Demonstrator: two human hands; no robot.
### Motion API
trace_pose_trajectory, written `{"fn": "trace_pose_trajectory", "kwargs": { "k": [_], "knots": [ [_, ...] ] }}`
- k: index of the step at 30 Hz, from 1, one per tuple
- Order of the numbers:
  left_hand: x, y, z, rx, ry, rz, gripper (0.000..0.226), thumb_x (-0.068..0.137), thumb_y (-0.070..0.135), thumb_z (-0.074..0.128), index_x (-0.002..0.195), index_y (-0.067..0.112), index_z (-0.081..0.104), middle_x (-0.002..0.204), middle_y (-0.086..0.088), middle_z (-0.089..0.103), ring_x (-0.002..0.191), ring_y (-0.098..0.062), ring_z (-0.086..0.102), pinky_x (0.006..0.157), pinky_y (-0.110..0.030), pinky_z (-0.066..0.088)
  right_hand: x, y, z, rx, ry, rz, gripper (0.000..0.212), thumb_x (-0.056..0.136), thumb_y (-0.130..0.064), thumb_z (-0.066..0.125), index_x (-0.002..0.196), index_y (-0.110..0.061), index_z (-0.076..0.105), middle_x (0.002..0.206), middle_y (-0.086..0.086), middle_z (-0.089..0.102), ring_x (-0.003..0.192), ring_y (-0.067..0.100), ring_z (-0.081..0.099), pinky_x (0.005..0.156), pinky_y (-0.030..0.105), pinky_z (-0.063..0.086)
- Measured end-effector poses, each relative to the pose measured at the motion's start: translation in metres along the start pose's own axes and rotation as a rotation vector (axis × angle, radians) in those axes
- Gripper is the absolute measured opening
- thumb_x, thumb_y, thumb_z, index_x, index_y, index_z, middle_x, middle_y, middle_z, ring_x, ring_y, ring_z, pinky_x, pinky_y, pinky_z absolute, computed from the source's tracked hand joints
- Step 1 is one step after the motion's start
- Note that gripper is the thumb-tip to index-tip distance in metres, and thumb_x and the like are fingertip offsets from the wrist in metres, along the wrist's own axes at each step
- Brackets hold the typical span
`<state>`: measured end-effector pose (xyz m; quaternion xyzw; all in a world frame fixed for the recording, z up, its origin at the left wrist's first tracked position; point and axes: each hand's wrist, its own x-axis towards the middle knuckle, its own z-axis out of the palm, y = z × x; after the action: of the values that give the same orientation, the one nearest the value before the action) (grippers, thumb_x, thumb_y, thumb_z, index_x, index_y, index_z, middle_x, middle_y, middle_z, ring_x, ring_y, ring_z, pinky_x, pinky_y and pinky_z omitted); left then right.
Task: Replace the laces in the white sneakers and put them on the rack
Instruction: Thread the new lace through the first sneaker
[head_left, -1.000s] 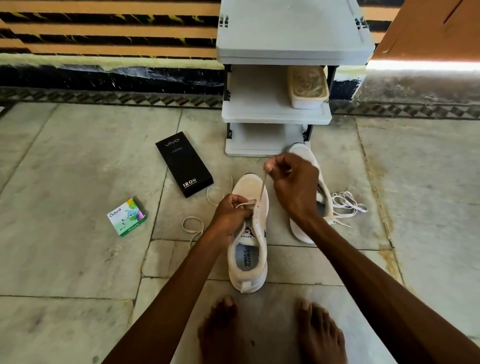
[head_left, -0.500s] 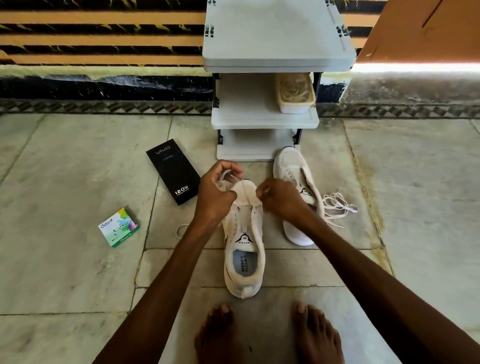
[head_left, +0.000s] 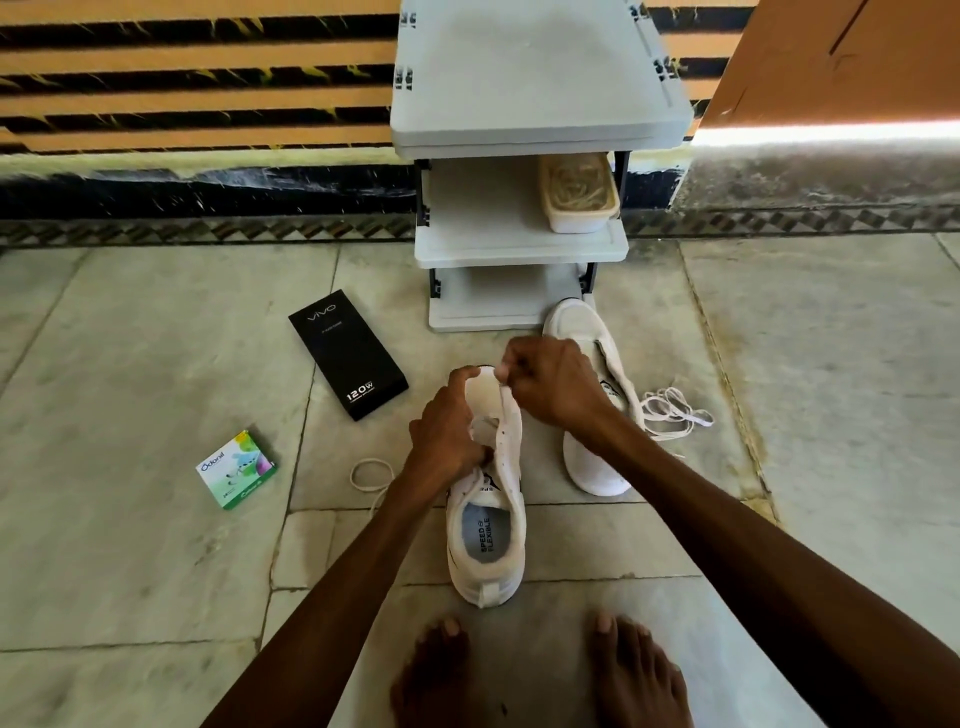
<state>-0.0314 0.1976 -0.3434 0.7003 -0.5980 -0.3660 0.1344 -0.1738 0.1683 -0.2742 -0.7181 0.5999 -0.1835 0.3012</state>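
Stone-tile floor (head_left: 130, 571), striped orange/black wall behind.

Grey three-shelf rack (head_left: 540, 104) stands against the wall, centre top. No sneaker is on it.

Near sneaker (head_left: 488, 551): white, upright on the floor in front of the bare feet (head_left: 441, 675), toe towards the rack. The insole reads "SPEED" / "FLEXIBLE". The tongue label is half covered, with only "SP" legible.

Far sneaker (head_left: 597, 467): white, just right of the near one, toe at the rack's bottom-right corner. Its label is too small to read.

Black box (head_left: 348, 353) lies flat to the left of the rack, printed "vivo" and "120W". The smaller lines are unreadable.

Both hands are together over the near sneaker's forefoot. Left hand (head_left: 447, 436) grips its left side, fingers curled at the eyelet row. Right hand (head_left: 550, 384) pinches the front end of the right eyelet flap. Can't tell if a lace end is in that pinch.

Clear tub (head_left: 579, 197) sits on the middle shelf at the right, holding tan strands.

Green/white carton (head_left: 236, 470) lies well left on the floor, marked "Odonil".

Loose lace pile (head_left: 675, 415) lies against the far sneaker's right side. Another lace loop (head_left: 371, 475) lies left of the near sneaker and runs under the left forearm.
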Motion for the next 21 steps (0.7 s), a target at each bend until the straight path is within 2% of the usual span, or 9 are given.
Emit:
{"fn": "trace_pose_trajectory", "kwargs": {
  "k": [3, 6, 8, 10, 11, 13, 16, 18, 21],
  "knots": [
    [0.003, -0.004, 0.0, 0.079, 0.016, -0.021, 0.09, 0.071, 0.016, 0.08, 0.141, 0.036, 0.028, 0.125, -0.005, 0.051, 0.12, -0.024, 0.048, 0.1, -0.044, 0.034, -0.012, -0.046, -0.038, 0.353, 0.131, -0.263, 0.019, 0.096, -0.015, 0.059, 0.081, -0.003, 0.061, 0.063, 0.0, 0.065, 0.06, 0.014, 0.064, 0.064, 0.029, 0.052],
    [0.004, -0.009, -0.001, 0.181, 0.048, 0.017, 0.075, 0.069, 0.03, 0.081, 0.131, 0.036, 0.04, 0.128, -0.003, 0.042, 0.123, -0.025, 0.039, 0.097, -0.04, 0.033, -0.02, -0.065, -0.055, 0.699, 0.1, -0.416, 0.016, 0.099, -0.008, 0.053, 0.087, 0.001, 0.057, 0.066, 0.006, 0.065, 0.057, 0.021, 0.059, 0.059, 0.027, 0.049],
    [0.004, -0.013, 0.0, 0.145, 0.044, 0.037, 0.065, 0.067, 0.032, 0.083, 0.123, 0.036, 0.05, 0.129, 0.0, 0.038, 0.123, -0.024, 0.037, 0.096, -0.037, 0.034, -0.018, -0.059, -0.046, 0.955, 0.046, -0.305, 0.014, 0.1, -0.009, 0.05, 0.092, 0.0, 0.056, 0.067, 0.007, 0.062, 0.054, 0.015, 0.054, 0.063, 0.032, 0.052],
    [0.004, -0.018, 0.002, 0.05, 0.035, 0.048, 0.061, 0.066, 0.029, 0.085, 0.119, 0.034, 0.055, 0.129, 0.001, 0.037, 0.123, -0.024, 0.039, 0.096, -0.038, 0.041, -0.015, -0.044, -0.025, 1.115, 0.037, -0.039, 0.016, 0.101, -0.014, 0.05, 0.096, -0.001, 0.057, 0.066, 0.004, 0.057, 0.051, 0.01, 0.046, 0.058, 0.034, 0.053],
    [0.004, -0.02, 0.002, 0.003, 0.03, 0.055, 0.061, 0.066, 0.027, 0.085, 0.119, 0.033, 0.056, 0.13, 0.0, 0.037, 0.123, -0.024, 0.04, 0.096, -0.038, 0.044, -0.012, -0.034, -0.014, 1.069, 0.066, 0.103, 0.018, 0.101, -0.018, 0.052, 0.096, -0.003, 0.06, 0.064, 0.001, 0.056, 0.051, 0.01, 0.044, 0.052, 0.028, 0.048],
    [0.004, -0.021, 0.003, -0.045, 0.028, 0.062, 0.06, 0.068, 0.023, 0.086, 0.121, 0.031, 0.057, 0.133, 0.0, 0.037, 0.123, -0.024, 0.041, 0.094, -0.032, 0.044, -0.008, -0.013, 0.007, 0.677, 0.102, 0.268, 0.022, 0.099, -0.025, 0.055, 0.094, -0.008, 0.068, 0.067, -0.004, 0.061, 0.057, 0.011, 0.051, 0.053, 0.023, 0.043],
    [0.003, -0.022, 0.003, -0.051, 0.027, 0.057, 0.06, 0.07, 0.02, 0.084, 0.123, 0.028, 0.058, 0.136, -0.002, 0.037, 0.125, -0.024, 0.042, 0.096, -0.033, 0.045, -0.012, 0.014, 0.033, -0.014, -0.068, 0.266, 0.036, 0.098, -0.037, 0.053, 0.093, -0.005, 0.069, 0.087, 0.008, 0.069, 0.084, 0.024, 0.065, 0.067, 0.028, 0.041],
    [0.003, -0.023, 0.004, -0.049, 0.034, 0.059, 0.06, 0.07, 0.02, 0.085, 0.124, 0.028, 0.058, 0.137, -0.002, 0.038, 0.126, -0.025, 0.043, 0.098, -0.039, 0.047, -0.018, 0.022, 0.044, -0.216, -0.14, 0.253, 0.044, 0.099, -0.044, 0.049, 0.093, -0.003, 0.064, 0.089, 0.013, 0.065, 0.09, 0.03, 0.065, 0.066, 0.029, 0.039],
    [0.004, -0.023, 0.005, -0.048, 0.041, 0.043, 0.059, 0.07, 0.023, 0.085, 0.123, 0.029, 0.059, 0.137, -0.002, 0.038, 0.125, -0.025, 0.043, 0.099, -0.037, 0.046, -0.021, 0.025, 0.05, -0.34, -0.184, 0.195, 0.04, 0.099, -0.041, 0.049, 0.1, -0.005, 0.065, 0.099, 0.014, 0.067, 0.091, 0.03, 0.065, 0.067, 0.03, 0.041]
  ]
}}
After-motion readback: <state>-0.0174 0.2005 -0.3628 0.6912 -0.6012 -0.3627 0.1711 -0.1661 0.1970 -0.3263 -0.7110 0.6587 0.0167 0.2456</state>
